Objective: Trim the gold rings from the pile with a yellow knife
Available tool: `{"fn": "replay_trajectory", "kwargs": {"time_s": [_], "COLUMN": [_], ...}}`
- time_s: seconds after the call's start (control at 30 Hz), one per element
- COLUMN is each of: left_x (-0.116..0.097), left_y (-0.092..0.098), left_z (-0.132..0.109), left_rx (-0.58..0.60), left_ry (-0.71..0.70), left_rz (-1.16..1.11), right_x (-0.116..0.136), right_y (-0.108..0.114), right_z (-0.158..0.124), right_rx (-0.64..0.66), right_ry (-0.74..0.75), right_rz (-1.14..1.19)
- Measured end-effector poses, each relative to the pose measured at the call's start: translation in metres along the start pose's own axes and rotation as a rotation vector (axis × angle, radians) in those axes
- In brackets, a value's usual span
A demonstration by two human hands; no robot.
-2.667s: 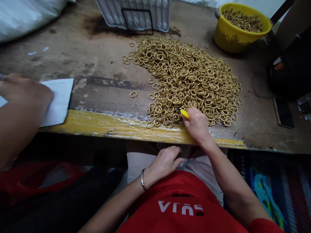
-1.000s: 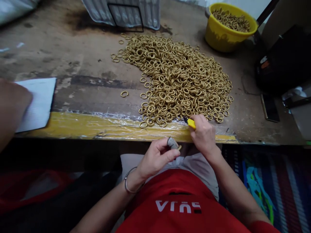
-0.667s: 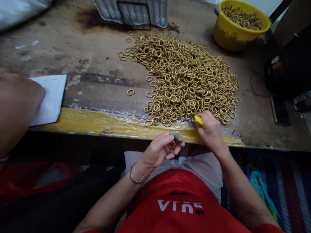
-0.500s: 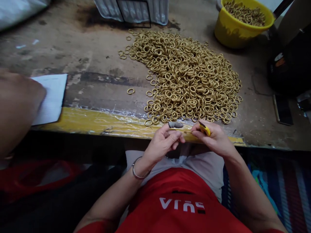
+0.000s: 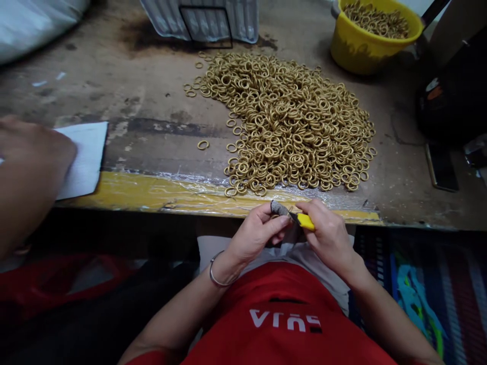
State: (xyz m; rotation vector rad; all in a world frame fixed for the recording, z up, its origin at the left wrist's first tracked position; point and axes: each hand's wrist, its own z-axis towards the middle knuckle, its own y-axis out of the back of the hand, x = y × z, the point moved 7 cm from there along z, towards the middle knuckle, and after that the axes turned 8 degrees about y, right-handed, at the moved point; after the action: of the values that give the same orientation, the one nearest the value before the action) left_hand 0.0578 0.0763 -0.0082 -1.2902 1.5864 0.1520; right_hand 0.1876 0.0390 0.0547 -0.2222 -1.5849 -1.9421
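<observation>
In the head view, my left hand (image 5: 262,225) is pinched at the table's front edge, on what looks like a gold ring (image 5: 290,213), mostly hidden by the fingertips. Its index finger wears a grey finger cover (image 5: 279,208). My right hand (image 5: 327,234) is closed round a yellow utility knife (image 5: 306,221). The knife's dark blade points left and meets the left fingertips; whether it touches the ring I cannot tell. Just beyond both hands spreads a large heap of gold rings (image 5: 292,121).
A yellow bucket (image 5: 353,48) holding more rings stands at the back right. A phone (image 5: 441,167) lies at the right. At the left, another person's hand (image 5: 41,157) rests over white paper (image 5: 85,157). A pale ribbed container (image 5: 205,23) is at the back.
My right hand has turned the knife and brought its blade down against the left fingertips. My left index finger has bent downward. The view has shifted slightly.
</observation>
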Motion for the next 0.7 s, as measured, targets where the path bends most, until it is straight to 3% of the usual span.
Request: {"fn": "replay_trajectory", "kwargs": {"time_s": [0.27,0.4,0.47,0.57,0.7], "left_x": [-0.006,-0.021,-0.021,-0.008,0.006], "left_y": [-0.005,-0.009,-0.010,-0.005,-0.005], "left_z": [-0.004,-0.021,-0.025,-0.016,-0.002], "left_rx": [0.046,0.126,0.173,0.165,0.175], "left_ry": [-0.092,-0.222,-0.221,-0.099,0.011], "left_rz": [0.072,0.252,0.327,0.182,-0.086], "right_x": [0.003,-0.035,-0.055,-0.058,-0.051], "right_y": [-0.010,-0.007,0.002,0.003,-0.017], "right_z": [-0.001,-0.003,-0.006,0.003,0.027], "right_rx": [0.084,0.146,0.100,0.028,0.122], "right_ry": [-0.044,-0.239,-0.345,-0.273,-0.272], "right_rz": [-0.354,-0.464,-0.479,-0.376,-0.421]}}
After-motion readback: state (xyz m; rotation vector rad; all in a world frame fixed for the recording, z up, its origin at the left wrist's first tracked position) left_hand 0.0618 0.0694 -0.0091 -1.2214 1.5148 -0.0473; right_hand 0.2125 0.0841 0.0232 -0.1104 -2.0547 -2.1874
